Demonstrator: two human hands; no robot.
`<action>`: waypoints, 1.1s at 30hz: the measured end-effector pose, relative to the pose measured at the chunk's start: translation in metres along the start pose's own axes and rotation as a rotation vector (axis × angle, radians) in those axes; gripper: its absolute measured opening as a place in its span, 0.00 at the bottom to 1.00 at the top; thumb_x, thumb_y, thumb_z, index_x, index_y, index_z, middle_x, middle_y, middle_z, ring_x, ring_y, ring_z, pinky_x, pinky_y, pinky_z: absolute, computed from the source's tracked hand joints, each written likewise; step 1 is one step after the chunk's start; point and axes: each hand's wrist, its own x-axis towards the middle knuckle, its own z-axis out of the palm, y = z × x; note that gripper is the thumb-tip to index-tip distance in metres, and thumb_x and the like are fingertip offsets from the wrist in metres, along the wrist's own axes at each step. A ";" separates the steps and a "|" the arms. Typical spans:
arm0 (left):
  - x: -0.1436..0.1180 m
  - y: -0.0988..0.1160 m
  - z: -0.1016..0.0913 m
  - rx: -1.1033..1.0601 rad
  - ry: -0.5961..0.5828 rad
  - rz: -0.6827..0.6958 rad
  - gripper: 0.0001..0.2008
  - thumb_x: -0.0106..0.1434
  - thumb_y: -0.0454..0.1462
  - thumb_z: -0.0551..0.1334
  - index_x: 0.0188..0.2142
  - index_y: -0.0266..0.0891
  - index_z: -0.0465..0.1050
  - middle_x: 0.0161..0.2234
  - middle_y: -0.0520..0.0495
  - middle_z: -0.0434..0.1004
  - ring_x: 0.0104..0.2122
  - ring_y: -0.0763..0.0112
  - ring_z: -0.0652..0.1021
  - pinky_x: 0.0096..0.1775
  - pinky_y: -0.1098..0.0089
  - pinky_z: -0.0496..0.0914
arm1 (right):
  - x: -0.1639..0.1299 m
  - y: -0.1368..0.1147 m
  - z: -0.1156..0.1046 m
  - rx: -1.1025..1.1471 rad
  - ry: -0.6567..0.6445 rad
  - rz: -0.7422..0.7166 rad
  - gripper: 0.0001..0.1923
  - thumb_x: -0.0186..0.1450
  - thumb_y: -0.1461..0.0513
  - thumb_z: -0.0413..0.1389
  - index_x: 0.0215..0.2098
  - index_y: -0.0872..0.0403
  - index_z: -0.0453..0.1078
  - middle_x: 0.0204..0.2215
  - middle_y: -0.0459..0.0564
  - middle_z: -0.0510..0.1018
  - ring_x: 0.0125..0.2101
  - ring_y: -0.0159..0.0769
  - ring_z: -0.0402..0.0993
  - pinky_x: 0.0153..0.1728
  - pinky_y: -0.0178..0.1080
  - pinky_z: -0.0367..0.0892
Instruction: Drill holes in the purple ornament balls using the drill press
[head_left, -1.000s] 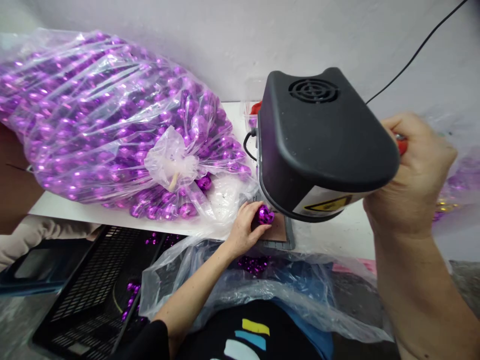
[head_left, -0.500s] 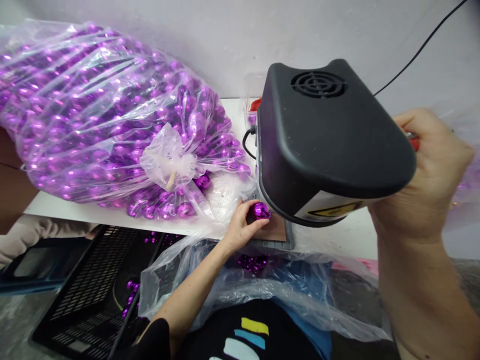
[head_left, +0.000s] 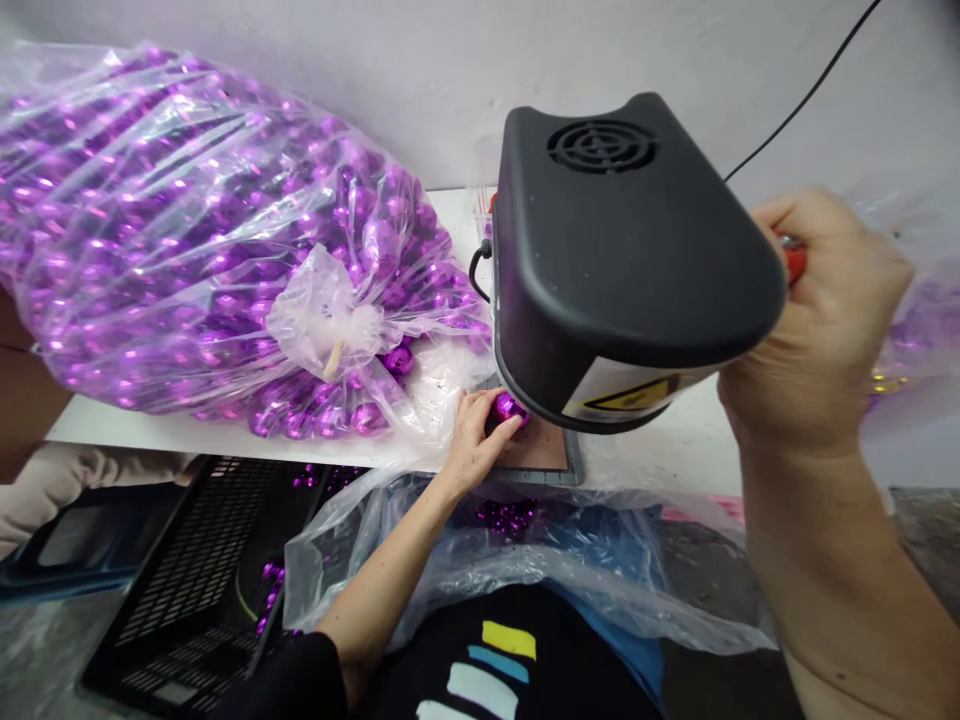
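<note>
A shiny purple faceted ball (head_left: 508, 408), like a small disco ball, sits between the thumb and fingers of my left hand (head_left: 472, 435). The hand rests over a brown board on a grey base plate (head_left: 573, 458), below a black machine housing (head_left: 637, 240) with a round vent and a yellow warning label. At the housing's right side my right hand (head_left: 825, 310) is wrapped round a handle with a red part (head_left: 796, 264); most of this handle is hidden. The underside of the machine cannot be seen.
A large tied clear bag (head_left: 210, 230) full of purple balls fills the left of the white table (head_left: 172, 432). Below stands a black crate (head_left: 172, 580). An open plastic bag (head_left: 600, 580) with purple pieces lies across my lap. A black cable (head_left: 806, 90) runs up the wall.
My left hand has turned slightly and the ball sits lower between its fingers, closer to the board. The whole view has shifted a little; my right hand keeps its grip.
</note>
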 end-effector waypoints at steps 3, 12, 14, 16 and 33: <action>-0.001 0.003 -0.003 0.032 -0.022 0.028 0.18 0.68 0.48 0.64 0.54 0.45 0.77 0.52 0.42 0.80 0.56 0.50 0.75 0.63 0.45 0.63 | 0.001 -0.002 0.000 -0.013 0.018 0.013 0.23 0.66 0.47 0.55 0.31 0.60 0.67 0.22 0.38 0.63 0.23 0.12 0.56 0.26 0.26 0.48; -0.003 0.011 0.005 0.160 -0.062 0.120 0.20 0.64 0.47 0.68 0.53 0.43 0.75 0.53 0.39 0.78 0.56 0.49 0.75 0.63 0.43 0.64 | 0.001 0.001 0.002 -0.046 0.056 -0.045 0.21 0.67 0.49 0.57 0.30 0.59 0.67 0.21 0.39 0.60 0.25 0.14 0.56 0.28 0.28 0.47; -0.004 0.008 0.010 0.129 -0.052 0.106 0.20 0.64 0.47 0.68 0.53 0.43 0.75 0.53 0.39 0.78 0.56 0.49 0.75 0.63 0.44 0.64 | 0.001 0.001 0.001 -0.032 0.049 -0.038 0.19 0.67 0.52 0.58 0.30 0.59 0.67 0.22 0.39 0.61 0.25 0.14 0.56 0.27 0.27 0.48; -0.004 0.006 0.013 0.091 -0.053 0.093 0.21 0.63 0.47 0.69 0.53 0.43 0.75 0.53 0.39 0.78 0.57 0.48 0.75 0.63 0.44 0.64 | 0.001 0.001 0.000 -0.021 0.037 -0.017 0.18 0.66 0.52 0.59 0.30 0.60 0.67 0.22 0.40 0.61 0.24 0.14 0.56 0.26 0.25 0.49; -0.008 0.010 0.009 0.055 -0.144 0.086 0.25 0.66 0.49 0.66 0.59 0.44 0.70 0.57 0.40 0.77 0.60 0.51 0.74 0.66 0.45 0.62 | -0.003 0.007 -0.004 -0.084 0.052 -0.020 0.25 0.66 0.44 0.56 0.31 0.58 0.72 0.23 0.44 0.64 0.26 0.19 0.57 0.26 0.27 0.52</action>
